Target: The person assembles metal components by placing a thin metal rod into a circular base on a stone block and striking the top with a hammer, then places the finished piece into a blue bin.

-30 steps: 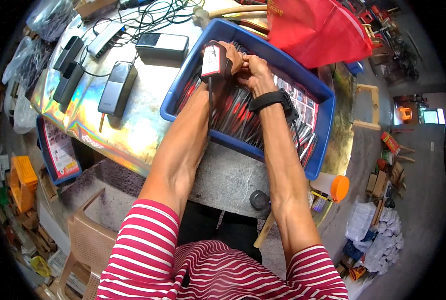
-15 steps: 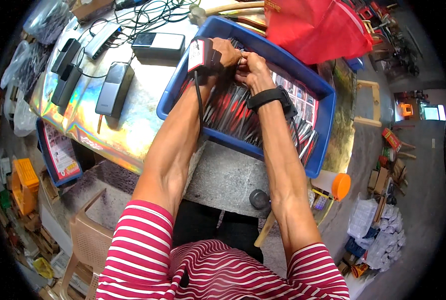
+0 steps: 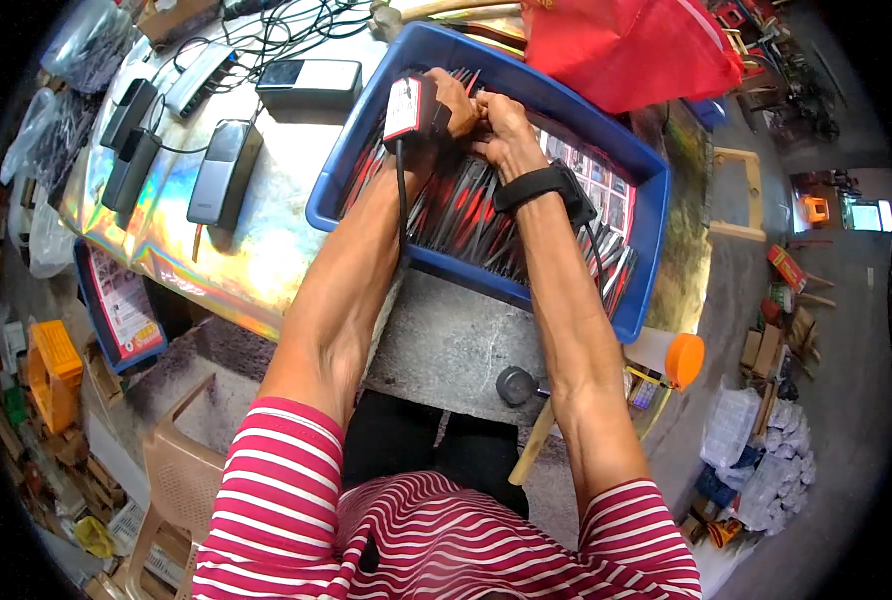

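A blue plastic bin (image 3: 650, 262) is filled with thin, flat packets (image 3: 456, 212) standing on edge, grey, black and red. Over its far part my left hand (image 3: 454, 104) and my right hand (image 3: 506, 126) are close together with curled fingers. Both seem closed on something small between them, which the fingers hide. A black device with a white label (image 3: 404, 108) is strapped at my left wrist, and a black strap (image 3: 538, 188) circles my right wrist. Printed cards with red and white pictures (image 3: 596, 188) lie in the bin's right part.
Power banks (image 3: 224, 172) and tangled black cables (image 3: 306, 28) lie on the shiny table at left. Behind the bin is a red bag (image 3: 626, 50). An orange-lidded container (image 3: 684, 360) stands at the near right corner. A beige plastic chair (image 3: 181, 455) is at lower left.
The bin appears slightly farther up and left in view. My hands stay together over the packets, with the fingers shifted a little.
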The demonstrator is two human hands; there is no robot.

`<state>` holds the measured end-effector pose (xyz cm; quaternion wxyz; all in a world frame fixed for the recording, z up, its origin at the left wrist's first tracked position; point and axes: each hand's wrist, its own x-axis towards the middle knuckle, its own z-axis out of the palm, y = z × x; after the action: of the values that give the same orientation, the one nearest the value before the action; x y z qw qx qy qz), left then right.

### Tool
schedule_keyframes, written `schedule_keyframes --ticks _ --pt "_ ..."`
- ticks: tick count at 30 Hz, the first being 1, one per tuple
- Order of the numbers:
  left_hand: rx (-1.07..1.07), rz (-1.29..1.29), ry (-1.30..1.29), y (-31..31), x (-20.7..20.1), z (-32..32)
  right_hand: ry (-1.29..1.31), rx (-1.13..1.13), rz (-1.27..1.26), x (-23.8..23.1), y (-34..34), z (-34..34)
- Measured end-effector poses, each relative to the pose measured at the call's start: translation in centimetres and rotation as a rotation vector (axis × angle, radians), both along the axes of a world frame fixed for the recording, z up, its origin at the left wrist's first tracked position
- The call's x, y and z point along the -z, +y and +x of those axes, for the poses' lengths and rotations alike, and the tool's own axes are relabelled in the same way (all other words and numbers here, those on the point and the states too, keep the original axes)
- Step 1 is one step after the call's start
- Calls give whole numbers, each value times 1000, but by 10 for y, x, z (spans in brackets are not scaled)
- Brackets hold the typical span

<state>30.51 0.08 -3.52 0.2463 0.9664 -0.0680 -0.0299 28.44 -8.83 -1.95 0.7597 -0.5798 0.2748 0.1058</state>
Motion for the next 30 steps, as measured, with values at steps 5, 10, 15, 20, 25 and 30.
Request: schedule_keyframes --ticks 5,10,15,20,25,30 --pt "-74 60 64 6 -10 4 29 38 181 -10 4 -6" --pt "-121 86 -217 5 -10 -8 1 89 244 -14 7 -9" --pt "-141 129 -347 2 -10 -6 60 50 170 -4 5 0" --pt "-12 26 -27 7 -21 1 43 37 234 -4 7 0" --pt "29 37 -107 11 -16 7 54 57 132 -12 12 -3" --pt "38 -96 -16 7 -25 15 -61 56 334 5 7 14"
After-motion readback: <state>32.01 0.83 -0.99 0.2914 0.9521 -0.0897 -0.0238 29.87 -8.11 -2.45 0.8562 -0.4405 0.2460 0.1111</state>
